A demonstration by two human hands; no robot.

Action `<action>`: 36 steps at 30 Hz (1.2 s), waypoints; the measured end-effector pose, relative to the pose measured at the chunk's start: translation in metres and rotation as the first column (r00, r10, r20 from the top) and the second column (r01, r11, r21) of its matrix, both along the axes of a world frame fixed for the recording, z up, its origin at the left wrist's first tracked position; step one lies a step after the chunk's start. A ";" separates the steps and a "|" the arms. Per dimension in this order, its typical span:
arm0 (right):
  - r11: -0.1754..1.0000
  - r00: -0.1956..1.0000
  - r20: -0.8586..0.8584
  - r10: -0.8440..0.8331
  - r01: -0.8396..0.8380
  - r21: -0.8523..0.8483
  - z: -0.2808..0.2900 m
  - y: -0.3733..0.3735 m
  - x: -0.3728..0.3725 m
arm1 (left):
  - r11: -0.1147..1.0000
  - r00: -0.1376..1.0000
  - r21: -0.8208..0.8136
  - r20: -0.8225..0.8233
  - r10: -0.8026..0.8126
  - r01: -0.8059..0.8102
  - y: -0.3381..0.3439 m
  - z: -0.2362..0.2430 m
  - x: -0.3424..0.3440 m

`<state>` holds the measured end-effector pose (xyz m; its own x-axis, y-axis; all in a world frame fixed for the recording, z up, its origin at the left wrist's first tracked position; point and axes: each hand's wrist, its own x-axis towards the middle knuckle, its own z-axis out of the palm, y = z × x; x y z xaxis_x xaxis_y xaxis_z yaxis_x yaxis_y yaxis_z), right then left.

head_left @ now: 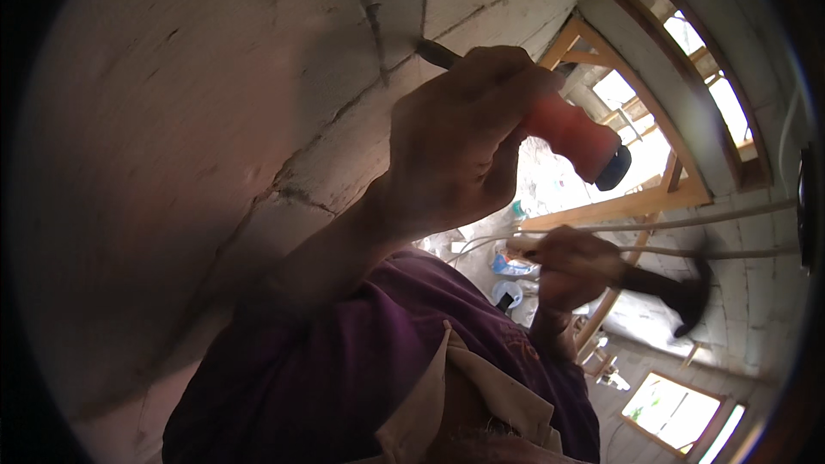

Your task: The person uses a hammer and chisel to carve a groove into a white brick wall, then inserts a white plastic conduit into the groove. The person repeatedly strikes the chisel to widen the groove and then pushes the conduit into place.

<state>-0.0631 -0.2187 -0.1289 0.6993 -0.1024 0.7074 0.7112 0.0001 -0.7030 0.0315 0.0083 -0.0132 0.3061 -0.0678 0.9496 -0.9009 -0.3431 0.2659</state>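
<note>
My left hand (460,133) is closed around a chisel (574,133) with a red-orange handle and a black end cap. Its dark metal tip points away to the upper left and meets the block wall (326,103), close to a joint line; whether it has cut in, I cannot tell. Lower and to the right, my right hand (571,271) grips a hammer (692,288) by its handle. The dark hammer head is slightly blurred and stands apart from the chisel's capped end.
Wood-framed openings (619,206) let in bright light at the right. Pale cables (687,219) run behind the hammer. A light-coloured bucket (507,294) and a blue-and-white bag (513,265) stand below on the cluttered floor. A smaller window (672,412) is at the lower right.
</note>
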 end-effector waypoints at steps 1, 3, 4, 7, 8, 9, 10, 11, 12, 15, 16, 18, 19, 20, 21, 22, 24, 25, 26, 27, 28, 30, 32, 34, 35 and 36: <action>0.924 0.988 -0.042 -0.147 0.122 -0.362 -0.001 0.000 -0.002 | 1.000 1.000 -0.012 0.004 -0.008 0.008 0.000 -0.001 0.000; 0.904 0.942 -0.140 -0.305 0.240 -0.354 -0.003 -0.004 -0.004 | 1.000 1.000 -0.016 -0.016 -0.025 0.024 -0.002 -0.005 0.000; 0.971 0.958 -0.185 -0.222 0.199 -0.135 -0.004 -0.006 -0.004 | 0.999 0.999 -0.017 -0.034 -0.030 0.029 -0.005 -0.007 0.001; 0.987 0.996 -0.088 -0.003 0.017 0.159 -0.006 -0.013 -0.003 | 0.999 0.999 -0.033 0.008 0.032 -0.032 -0.012 -0.011 0.004; 0.965 0.983 -0.098 -0.155 0.130 -0.226 -0.006 -0.014 -0.003 | 0.998 0.997 -0.035 0.060 0.048 -0.046 -0.012 -0.012 0.003; 0.861 0.966 -0.078 -0.246 0.181 -0.475 -0.006 -0.016 -0.001 | 0.995 0.995 -0.030 0.041 0.094 -0.093 -0.013 -0.013 0.003; 0.841 0.943 -0.099 -0.317 0.231 -0.489 -0.005 -0.016 -0.001 | 0.993 0.992 -0.011 0.043 0.115 -0.115 -0.014 -0.013 0.003; 0.895 0.946 -0.156 -0.283 0.202 -0.398 -0.004 -0.015 0.001 | 0.990 0.990 0.025 0.033 0.136 -0.137 -0.016 -0.013 0.003; 0.973 0.968 -0.184 -0.172 0.139 -0.182 -0.004 -0.013 0.002 | 0.991 0.991 0.031 0.016 0.130 -0.130 -0.015 -0.012 0.003; 0.979 0.991 -0.132 0.032 -0.005 0.202 -0.003 -0.007 0.005 | 0.990 0.991 0.052 -0.035 0.131 -0.129 -0.013 -0.012 0.003; 0.993 0.980 -0.179 -0.086 0.071 -0.093 -0.002 -0.006 0.005 | 0.992 0.992 0.044 -0.040 0.118 -0.117 -0.011 -0.012 0.003; 0.973 0.968 -0.240 -0.069 0.011 -0.232 -0.001 -0.003 0.005 | 0.994 0.995 0.044 -0.014 0.101 -0.101 -0.007 -0.011 0.003; 0.981 0.969 -0.235 -0.081 0.036 -0.190 -0.001 -0.002 0.005 | 0.995 0.996 0.045 0.002 0.088 -0.088 -0.005 -0.011 0.005; 0.990 0.966 -0.239 -0.099 0.071 -0.124 -0.001 -0.002 0.005 | 0.995 0.997 0.058 0.010 0.080 -0.080 -0.002 -0.011 0.006; 0.990 0.961 -0.240 -0.135 0.119 -0.077 0.000 -0.002 0.005 | 0.996 0.997 0.051 0.017 0.071 -0.071 0.003 -0.013 0.003; 0.989 0.950 -0.287 -0.125 0.144 0.045 0.000 -0.001 0.006 | 0.996 0.997 0.054 0.022 0.070 -0.071 0.006 -0.014 0.002; 0.967 0.964 -0.266 0.021 0.048 0.248 0.001 0.001 0.007 | 0.996 0.996 0.069 0.075 0.055 -0.060 0.009 -0.017 -0.002; 0.939 0.971 -0.224 0.088 -0.006 0.343 0.003 0.002 0.007 | 0.996 0.998 0.088 0.052 0.024 -0.029 0.009 -0.019 -0.002; 0.922 0.960 -0.267 0.085 0.025 0.385 0.003 0.004 0.007 | 0.996 0.999 0.093 0.038 0.002 -0.006 0.009 -0.020 -0.004; 0.960 0.965 -0.256 0.051 0.024 0.280 0.005 0.006 0.007 | 0.994 1.000 0.111 0.012 -0.018 0.016 0.008 -0.021 -0.005; 0.971 0.965 -0.263 0.002 0.061 0.230 0.006 0.008 0.007 | 0.995 1.000 0.094 0.019 -0.013 0.011 0.009 -0.021 -0.006; 0.989 0.956 -0.292 -0.027 0.067 0.129 0.009 0.013 0.007 | 0.996 0.999 0.089 0.032 -0.016 0.014 0.008 -0.021 -0.004; 0.987 0.951 -0.310 0.011 0.040 0.158 0.011 0.017 0.007 | 0.997 0.999 0.082 0.041 -0.009 0.006 0.008 -0.021 -0.002; 0.991 0.951 -0.310 0.012 0.031 0.134 0.011 0.020 0.006 | 0.997 1.000 0.072 0.027 -0.012 0.010 0.008 -0.022 -0.002; 0.993 0.955 -0.296 -0.007 0.043 0.114 0.011 0.020 0.006 | 0.997 1.000 0.070 0.007 -0.015 0.015 0.007 -0.023 -0.003; 0.995 0.956 -0.292 -0.031 0.057 0.080 0.010 0.020 0.005 | 0.998 1.000 0.067 -0.012 -0.019 0.020 0.006 -0.025 -0.004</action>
<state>-0.0578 -0.1985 -0.1186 0.8667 -0.1892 0.4616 0.4769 0.0432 -0.8779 0.0271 0.0143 -0.0382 0.3146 -0.1370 0.9393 -0.9047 -0.3427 0.2531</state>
